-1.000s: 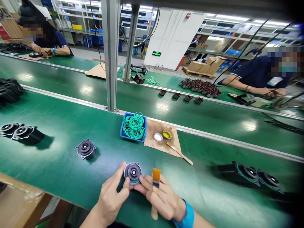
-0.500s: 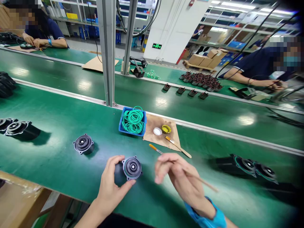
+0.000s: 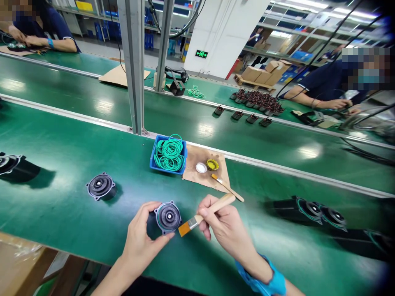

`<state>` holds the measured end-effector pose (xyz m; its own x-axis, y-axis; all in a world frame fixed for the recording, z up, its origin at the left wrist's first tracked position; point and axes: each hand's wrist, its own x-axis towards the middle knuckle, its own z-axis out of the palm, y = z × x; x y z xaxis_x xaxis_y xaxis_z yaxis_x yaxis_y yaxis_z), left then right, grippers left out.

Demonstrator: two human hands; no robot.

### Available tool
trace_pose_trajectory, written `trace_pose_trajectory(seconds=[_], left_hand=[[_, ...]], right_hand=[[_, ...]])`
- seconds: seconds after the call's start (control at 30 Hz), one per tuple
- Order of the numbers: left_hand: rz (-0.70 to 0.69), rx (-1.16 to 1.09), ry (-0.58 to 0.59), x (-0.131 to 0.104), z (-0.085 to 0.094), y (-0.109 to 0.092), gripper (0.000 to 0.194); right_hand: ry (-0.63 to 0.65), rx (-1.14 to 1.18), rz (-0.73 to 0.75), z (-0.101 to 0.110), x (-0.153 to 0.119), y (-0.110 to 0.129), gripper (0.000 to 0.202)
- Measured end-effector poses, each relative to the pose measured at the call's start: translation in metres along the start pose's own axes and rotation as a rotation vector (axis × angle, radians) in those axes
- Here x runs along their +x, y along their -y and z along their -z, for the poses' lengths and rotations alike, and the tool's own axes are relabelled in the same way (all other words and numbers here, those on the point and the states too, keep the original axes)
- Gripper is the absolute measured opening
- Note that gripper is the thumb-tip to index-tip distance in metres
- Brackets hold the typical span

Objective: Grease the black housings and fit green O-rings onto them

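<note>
My left hand (image 3: pixel 145 232) curves around a round black motor housing (image 3: pixel 168 218), thumb at its near edge and fingers at its far left. A green ring shows along the left of the housing's rim. In my right hand (image 3: pixel 220 218) is a flat paintbrush (image 3: pixel 194 222) with a pale wooden handle and orange bristles. The bristle tip points down-left, close to the right rim of the housing; whether it touches I cannot tell. Another brush (image 3: pixel 227 188) lies partly on a stained cardboard sheet (image 3: pixel 197 181) beyond my right hand.
A blue bin (image 3: pixel 168 169) holds many green rubber rings. A yellow-rimmed pot (image 3: pixel 212 165) and a white lid (image 3: pixel 201 167) sit on the cardboard. One housing (image 3: pixel 101 185) stands left, several more (image 3: pixel 308 209) right. A metal post (image 3: pixel 132 70) rises behind. Co-workers sit across the conveyor.
The paintbrush has turned in my right hand, its bristles now broad side up and lower, nearer the housing. My left hand still holds the housing. The whole view has shifted slightly.
</note>
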<state>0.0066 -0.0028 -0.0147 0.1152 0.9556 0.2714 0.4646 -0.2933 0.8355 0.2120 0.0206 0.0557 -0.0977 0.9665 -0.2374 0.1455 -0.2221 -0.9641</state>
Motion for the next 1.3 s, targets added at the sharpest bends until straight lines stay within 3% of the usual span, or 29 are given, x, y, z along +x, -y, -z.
trace_pose_trajectory(seconds=[0.27,0.63,0.87,1.03,1.2,1.3], left_hand=[[0.015,0.02,-0.001,0.0,0.0,0.001,0.051],[-0.026,-0.05,0.013,-0.001,-0.001,0.002,0.053],[-0.115,-0.079,0.052,-0.001,-0.002,-0.003,0.047],[-0.181,-0.035,0.03,-0.004,-0.007,-0.008,0.045],[-0.234,0.071,-0.05,-0.007,-0.014,-0.012,0.042],[-0.258,0.132,-0.071,-0.008,-0.017,-0.014,0.04]], right_hand=[[-0.042,-0.019,0.04,-0.005,0.009,-0.006,0.053],[-0.069,-0.199,0.391,-0.002,0.023,-0.006,0.043],[-0.06,-0.302,0.516,-0.005,0.021,0.0,0.044],[-0.021,-0.249,0.534,-0.005,0.01,0.004,0.038],[-0.2,-0.347,0.613,0.004,-0.005,0.011,0.035],[-0.222,-0.421,0.612,0.006,-0.008,0.011,0.038]])
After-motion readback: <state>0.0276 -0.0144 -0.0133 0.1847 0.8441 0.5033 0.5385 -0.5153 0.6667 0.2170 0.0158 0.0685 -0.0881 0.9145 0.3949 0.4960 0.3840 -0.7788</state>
